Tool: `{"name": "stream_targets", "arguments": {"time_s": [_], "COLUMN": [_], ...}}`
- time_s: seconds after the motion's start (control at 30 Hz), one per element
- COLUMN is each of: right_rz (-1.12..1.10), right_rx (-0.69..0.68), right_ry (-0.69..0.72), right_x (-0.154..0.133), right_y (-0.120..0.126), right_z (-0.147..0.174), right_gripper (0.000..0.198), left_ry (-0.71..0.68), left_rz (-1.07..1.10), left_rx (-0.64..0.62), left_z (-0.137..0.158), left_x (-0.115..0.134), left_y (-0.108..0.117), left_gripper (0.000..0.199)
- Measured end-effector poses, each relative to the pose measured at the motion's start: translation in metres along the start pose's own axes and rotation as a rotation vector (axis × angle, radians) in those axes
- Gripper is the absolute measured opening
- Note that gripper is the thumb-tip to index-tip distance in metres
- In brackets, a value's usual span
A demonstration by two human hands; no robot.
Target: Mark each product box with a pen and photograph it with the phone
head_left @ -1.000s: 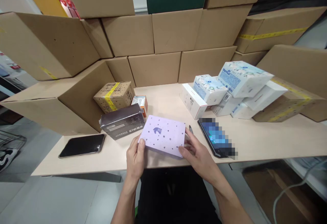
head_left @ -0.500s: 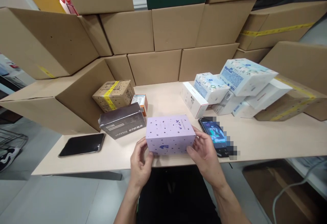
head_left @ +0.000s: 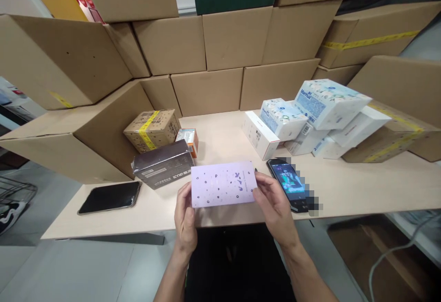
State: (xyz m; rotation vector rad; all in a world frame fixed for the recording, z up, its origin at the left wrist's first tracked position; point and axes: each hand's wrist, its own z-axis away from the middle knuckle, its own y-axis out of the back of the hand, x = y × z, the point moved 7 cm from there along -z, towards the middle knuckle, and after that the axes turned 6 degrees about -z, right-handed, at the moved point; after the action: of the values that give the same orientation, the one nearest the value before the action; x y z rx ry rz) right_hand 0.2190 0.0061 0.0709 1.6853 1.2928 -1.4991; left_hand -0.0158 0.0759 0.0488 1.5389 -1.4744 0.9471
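Between my two hands is a light purple box [head_left: 223, 185] with small dark marks and print, held over the front edge of the table. One broad printed face is turned up toward me; its other sides are mostly out of sight. My left hand [head_left: 185, 217] grips the box's left end, fingers behind it and thumb at the lower corner. Around the right end closes my right hand [head_left: 273, 207], its thumb on the near face. A lit phone-like device [head_left: 287, 180] lies just beyond my right hand. Past my left hand rests a dark shrink-wrapped box [head_left: 163, 164].
A black phone [head_left: 109, 197] lies at the table's left. Behind the dark box sit a yellow-taped carton [head_left: 153, 129] and a small orange-white box [head_left: 188, 141]. White boxes [head_left: 260, 134] and tissue packs [head_left: 330, 102] are piled at right. Large cartons [head_left: 206, 91] wall the back.
The purple box has tipped, so its front side no longer shows and the printed face meets me more squarely. Both hands have turned with it, keeping their hold at the ends.
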Motion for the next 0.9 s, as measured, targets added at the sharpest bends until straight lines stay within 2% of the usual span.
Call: {"name": "stream_targets", "arguments": {"time_s": [0.1,0.23,0.47,0.63,0.7,0.8,0.9], "right_rz": [-0.059,-0.059,0.173,0.367,0.469,0.73,1.104], "right_rx": [-0.019,-0.015,-0.009,-0.095,-0.116,-0.049,-0.057], "right_ry": [0.033,0.049,0.076,0.088,0.129,0.196,0.086], "right_x": [0.003,0.01,0.017,0.016,0.007,-0.008,-0.003], "right_y": [-0.001,0.003,0.012,0.013,0.015,0.022,0.025], "right_z": [0.002,0.008,0.03,0.044,0.043,0.029,0.008], "right_gripper": [0.021,0.019,0.017,0.021,0.022,0.022,0.038], "left_ry": [-0.037,-0.08,-0.228,-0.24,-0.232,-0.279,-0.454], "left_rz": [0.142,0.174,0.04,-0.169,-0.254,-0.384,-0.53], "left_rx": [-0.01,0.029,0.051,0.069,0.062,0.054,0.072], "left_z": [0.004,0.008,0.016,0.026,0.027,0.026,0.028], "left_x": [-0.003,-0.007,0.003,0.004,0.004,0.014,0.042], "left_y": [0.0,0.005,0.002,0.007,0.008,0.007,0.001], "left_gripper": [0.053,0.045,0.052,0.046,0.041,0.039,0.035]}}
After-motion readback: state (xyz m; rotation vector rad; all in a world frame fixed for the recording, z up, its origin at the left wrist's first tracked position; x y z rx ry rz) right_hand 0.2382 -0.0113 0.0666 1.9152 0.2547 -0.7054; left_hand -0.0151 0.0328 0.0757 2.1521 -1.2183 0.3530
